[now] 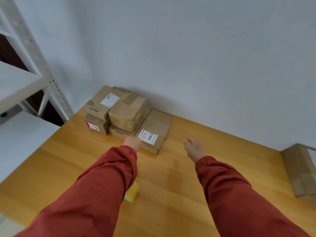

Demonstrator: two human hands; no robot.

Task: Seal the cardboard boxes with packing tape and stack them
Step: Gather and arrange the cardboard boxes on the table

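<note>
Labelled box (pixel 154 130): stiff, likely light; grip opposite sides.
My left hand (pixel 132 142): at its corner, fingers unclear.
My right hand (pixel 195 148): beside it, slack, empty.

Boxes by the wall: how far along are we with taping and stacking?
Done: several boxes stand stacked at the wall, the top one showing tape. In hand: the left hand touches the flat labelled box beside them; the right hand hovers empty. Left: another box sits apart at the right edge of the table; a yellow roll, likely tape, lies by the left sleeve.
</note>
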